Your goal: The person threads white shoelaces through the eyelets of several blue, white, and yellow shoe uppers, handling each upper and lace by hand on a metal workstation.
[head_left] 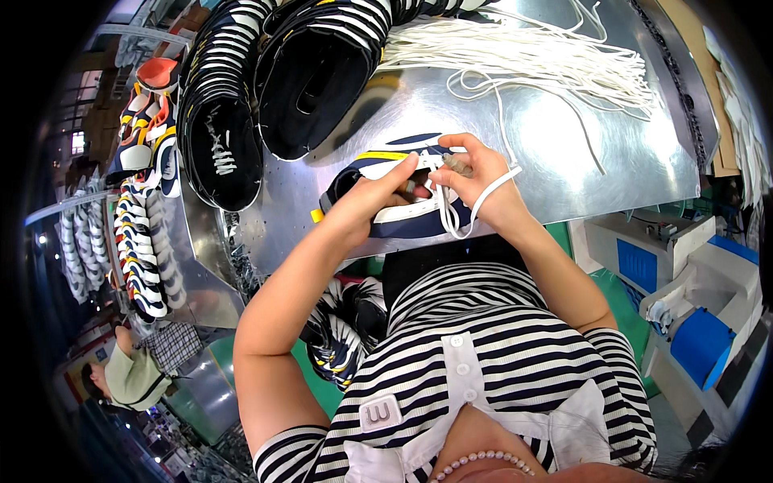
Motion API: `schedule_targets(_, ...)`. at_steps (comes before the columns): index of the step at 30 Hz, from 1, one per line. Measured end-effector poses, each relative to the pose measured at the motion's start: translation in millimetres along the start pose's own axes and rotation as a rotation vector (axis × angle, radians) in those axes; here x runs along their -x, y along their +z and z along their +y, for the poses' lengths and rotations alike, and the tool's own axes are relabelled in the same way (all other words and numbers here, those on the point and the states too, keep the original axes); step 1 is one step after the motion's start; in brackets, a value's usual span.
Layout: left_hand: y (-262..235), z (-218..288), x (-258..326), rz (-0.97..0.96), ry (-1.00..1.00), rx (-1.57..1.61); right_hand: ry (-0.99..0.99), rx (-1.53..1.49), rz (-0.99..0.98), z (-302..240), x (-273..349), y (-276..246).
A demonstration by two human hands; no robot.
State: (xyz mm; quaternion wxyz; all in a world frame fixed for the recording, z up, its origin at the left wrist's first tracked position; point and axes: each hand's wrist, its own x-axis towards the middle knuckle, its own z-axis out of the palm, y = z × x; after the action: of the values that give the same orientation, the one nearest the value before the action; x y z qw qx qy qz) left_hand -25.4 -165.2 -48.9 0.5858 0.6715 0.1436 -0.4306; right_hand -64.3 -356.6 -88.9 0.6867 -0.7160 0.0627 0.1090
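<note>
A navy, white and yellow shoe upper (409,226) lies at the near edge of the metal table. My left hand (378,193) grips it, the thumb on top and the other fingers reaching into its opening. My right hand (483,175) is closed in a pinch on a white shoelace (444,208) beside the eyelet edge. The lace hangs in loops over the upper, and one length runs across the right wrist. A tan wrap covers a finger of the right hand. My fingers partly hide where the lace meets the upper.
Two long stacks of nested shoe uppers (219,121) stand at the table's far left. Beyond my right hand lies a bundle of white laces (515,50) on the metal table (555,153). A grey-and-blue machine (684,298) is at right. Another person (133,374) is at lower left.
</note>
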Motion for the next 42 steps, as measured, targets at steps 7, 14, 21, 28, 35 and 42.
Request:
schedule_targets(7,32.0,-25.8,-10.1,0.362,0.478,-0.086,-0.134,0.45,0.07,-2.9,2.5,2.1)
schedule_targets(14,36.8,-33.8,-9.6,0.445,0.539,-0.129,-0.248,0.191,0.061,-4.3,19.7,-15.2)
schedule_targets(21,40.1,-35.5,-6.7,0.425,0.64,-0.14,-0.289,0.357,0.01,-3.2,18.8,-24.3)
schedule_targets(28,36.8,-39.4,-3.4,0.384,0.654,-0.206,-0.245,0.568,-0.051,-16.0,15.8,-22.2)
schedule_targets(35,40.8,-40.0,8.4,0.374,0.78,-0.354,-0.398,0.851,-0.051,-17.7,12.2,-6.5)
schedule_targets(42,30.9,-35.8,9.9,0.232,0.497,0.032,-0.42,0.88,-0.156,-17.0,10.9,-8.7)
